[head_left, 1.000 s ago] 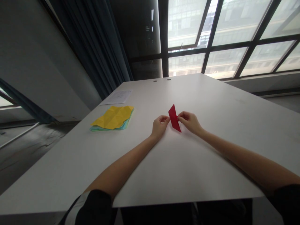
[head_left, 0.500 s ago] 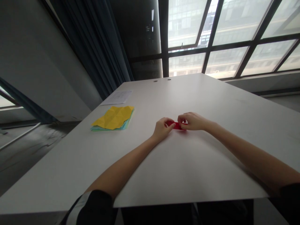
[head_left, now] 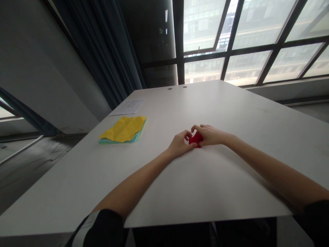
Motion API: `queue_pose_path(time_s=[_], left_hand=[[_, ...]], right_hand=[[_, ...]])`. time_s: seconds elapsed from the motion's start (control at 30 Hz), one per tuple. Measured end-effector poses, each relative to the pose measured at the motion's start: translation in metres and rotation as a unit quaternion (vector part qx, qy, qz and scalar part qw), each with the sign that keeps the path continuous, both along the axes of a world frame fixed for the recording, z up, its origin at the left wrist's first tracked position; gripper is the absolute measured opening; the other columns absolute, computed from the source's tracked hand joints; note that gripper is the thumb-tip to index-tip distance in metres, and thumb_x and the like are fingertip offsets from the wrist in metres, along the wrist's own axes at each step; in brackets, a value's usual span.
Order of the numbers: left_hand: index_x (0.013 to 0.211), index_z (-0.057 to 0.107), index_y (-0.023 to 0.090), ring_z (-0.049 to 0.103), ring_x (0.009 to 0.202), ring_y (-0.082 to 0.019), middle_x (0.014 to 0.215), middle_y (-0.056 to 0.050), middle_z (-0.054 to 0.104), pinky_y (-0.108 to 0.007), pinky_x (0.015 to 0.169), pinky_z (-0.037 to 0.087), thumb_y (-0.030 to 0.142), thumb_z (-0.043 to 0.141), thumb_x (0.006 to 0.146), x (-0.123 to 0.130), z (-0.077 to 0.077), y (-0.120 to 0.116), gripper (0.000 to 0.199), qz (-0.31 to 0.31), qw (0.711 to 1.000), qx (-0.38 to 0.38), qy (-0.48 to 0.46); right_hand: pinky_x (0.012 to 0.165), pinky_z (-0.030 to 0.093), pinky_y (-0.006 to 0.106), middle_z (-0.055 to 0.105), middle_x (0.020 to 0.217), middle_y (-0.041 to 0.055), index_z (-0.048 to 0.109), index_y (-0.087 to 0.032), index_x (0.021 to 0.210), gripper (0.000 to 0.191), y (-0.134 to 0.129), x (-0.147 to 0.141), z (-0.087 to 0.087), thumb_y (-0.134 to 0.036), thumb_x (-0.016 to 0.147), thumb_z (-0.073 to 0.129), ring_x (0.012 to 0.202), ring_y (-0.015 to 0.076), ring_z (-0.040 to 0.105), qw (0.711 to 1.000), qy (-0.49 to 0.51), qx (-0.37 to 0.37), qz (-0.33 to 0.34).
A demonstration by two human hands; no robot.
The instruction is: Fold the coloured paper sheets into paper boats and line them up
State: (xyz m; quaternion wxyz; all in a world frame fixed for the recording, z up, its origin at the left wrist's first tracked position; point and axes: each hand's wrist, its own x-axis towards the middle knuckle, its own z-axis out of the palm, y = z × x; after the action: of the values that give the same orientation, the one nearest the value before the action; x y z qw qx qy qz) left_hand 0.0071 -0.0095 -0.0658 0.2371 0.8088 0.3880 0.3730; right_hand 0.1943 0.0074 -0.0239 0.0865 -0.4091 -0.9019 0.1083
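Observation:
Between my two hands is a small red folded paper [head_left: 195,139], low over the white table. My left hand [head_left: 181,143] grips its left side, with the thumb along the near edge and the fingers curled behind. My right hand [head_left: 208,134] closes on the right side, its index finger bent over the top. The fingers cover much of the paper, so its exact folds cannot be made out.
Left of my hands lies a creased yellow sheet [head_left: 123,128] on a stack of green and blue paper [head_left: 137,137]. A printed white sheet [head_left: 128,107] lies behind it on the white table [head_left: 205,185]. Windows and a dark curtain [head_left: 102,44] stand beyond.
The red paper has turned from a flat, wide strip to a more upright, compact shape. My hands have drawn closer together, the left thumb moving right along the near edge.

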Motion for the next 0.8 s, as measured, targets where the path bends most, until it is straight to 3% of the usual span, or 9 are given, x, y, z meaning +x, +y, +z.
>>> queue_pose_path(time_s=[0.27, 0.5, 0.67, 0.8], left_hand=[[0.081, 0.059, 0.018, 0.054, 0.067, -0.014, 0.077, -0.001, 0.062, -0.027, 0.065, 0.042, 0.038, 0.065, 0.067, 0.001, 0.0, -0.001, 0.025, 0.025, 1.0, 0.005, 0.018], [0.081, 0.06, 0.019, 0.055, 0.068, -0.016, 0.077, -0.003, 0.063, -0.028, 0.064, 0.041, 0.044, 0.059, 0.072, 0.002, 0.004, -0.002, 0.027, 0.046, 0.998, 0.006, 0.031], [0.102, 0.057, 0.018, 0.056, 0.09, -0.023, 0.098, -0.009, 0.062, -0.034, 0.08, 0.042, 0.056, 0.054, 0.072, -0.005, 0.008, 0.004, 0.049, 0.079, 0.992, 0.033, 0.089], [0.118, 0.05, 0.018, 0.041, 0.118, -0.031, 0.128, -0.016, 0.047, -0.045, 0.098, 0.029, 0.067, 0.046, 0.07, -0.012, 0.002, 0.01, 0.069, 0.124, 0.969, -0.006, 0.213]], right_hand=[[0.081, 0.036, 0.036, 0.066, 0.091, 0.0011, 0.048, -0.026, 0.107, 0.04, -0.001, 0.004, 0.009, -0.026, 0.068, 0.057, 0.09, 0.0223, 0.054, 0.998, 0.047, -0.028, 0.032], [0.078, 0.038, 0.035, 0.066, 0.078, 0.0015, 0.06, -0.024, 0.082, 0.013, -0.003, 0.003, 0.02, -0.023, 0.071, 0.052, 0.081, 0.0205, 0.056, 0.999, 0.024, -0.011, 0.036], [0.066, 0.041, 0.028, 0.066, 0.077, -0.0004, 0.061, -0.024, 0.08, 0.014, 0.008, 0.009, 0.02, -0.021, 0.071, 0.051, 0.071, 0.0167, 0.058, 0.999, 0.043, -0.016, 0.0], [0.063, 0.043, 0.027, 0.067, 0.079, 0.0, 0.063, -0.023, 0.084, 0.02, 0.026, 0.026, 0.019, -0.018, 0.069, 0.051, 0.071, 0.0164, 0.06, 0.996, 0.06, 0.024, -0.055]])
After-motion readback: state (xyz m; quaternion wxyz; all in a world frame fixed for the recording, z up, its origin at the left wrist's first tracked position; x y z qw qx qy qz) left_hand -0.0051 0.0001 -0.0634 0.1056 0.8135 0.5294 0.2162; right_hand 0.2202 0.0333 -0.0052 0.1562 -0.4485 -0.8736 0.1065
